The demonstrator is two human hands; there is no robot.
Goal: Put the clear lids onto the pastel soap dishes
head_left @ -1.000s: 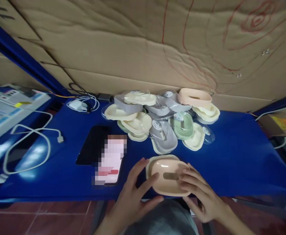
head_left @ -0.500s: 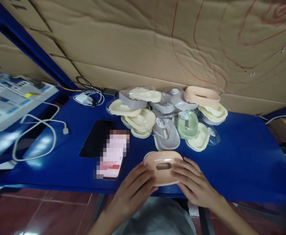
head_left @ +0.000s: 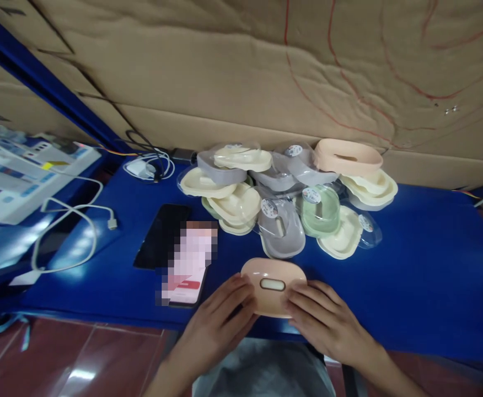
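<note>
A peach soap dish with an oval slot in its middle is held near the table's front edge, its inner face towards me. My left hand grips its left end, fingers over the rim. The right end is in my right hand, with several fingers lying on the dish. A pale cream part shows through the slot. Just beyond lie a grey soap dish with a clear cover, a green soap dish and a cream soap dish.
More dishes pile up at the back, with another peach soap dish on the right. Left of my hands lie a phone with a lit screen and a dark phone. A white cable and a power strip are farther left. Cardboard stands behind.
The slot in the held peach soap dish looked dark and hollow before; now a pale cream part fills it. Both hands keep their hold, and the view has shifted slightly.
</note>
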